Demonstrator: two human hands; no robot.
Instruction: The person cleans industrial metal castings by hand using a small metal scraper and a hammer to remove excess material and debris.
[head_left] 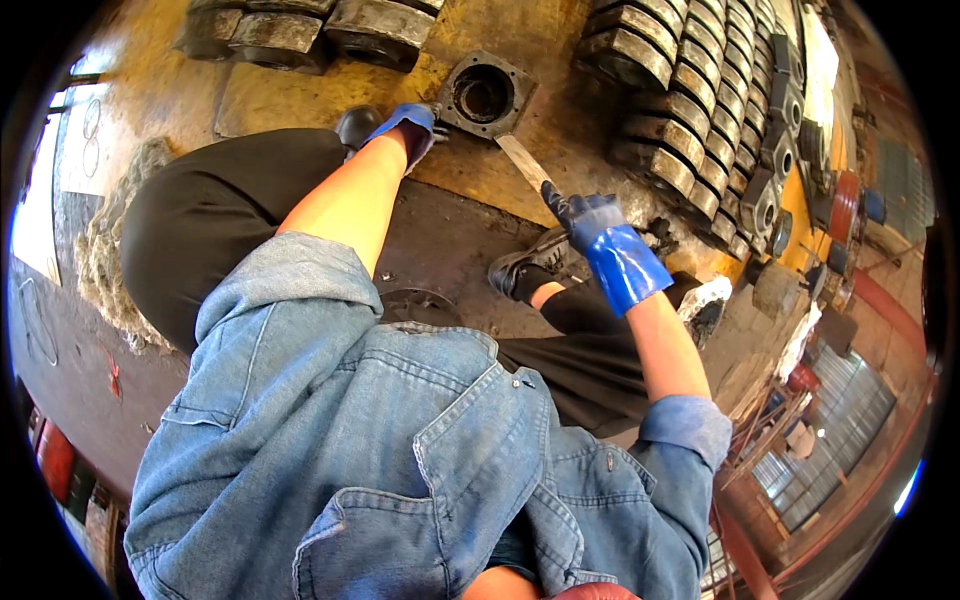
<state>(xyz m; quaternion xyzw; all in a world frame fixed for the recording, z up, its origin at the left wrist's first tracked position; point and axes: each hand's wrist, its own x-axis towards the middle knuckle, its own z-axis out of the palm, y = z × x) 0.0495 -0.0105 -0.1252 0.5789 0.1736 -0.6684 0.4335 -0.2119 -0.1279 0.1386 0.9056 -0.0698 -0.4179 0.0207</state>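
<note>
Square metal casting (484, 95) is steadied by the gloved left hand (412, 125) while the right hand (590, 225) grips a flat file (525, 163).

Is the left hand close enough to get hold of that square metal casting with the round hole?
Probably yes. The left hand is already at the near corner of the casting, seemingly touching its edge, with nothing between them. The right hand holds a flat metal file angled toward the same casting.

Two blue-gloved hands, left (412, 128) and right (600, 245); one square metal housing (484, 95) with round bore; one flat metal file (524, 160); one black shoe (525, 265); stacked castings (690, 90) too many to count.
</note>
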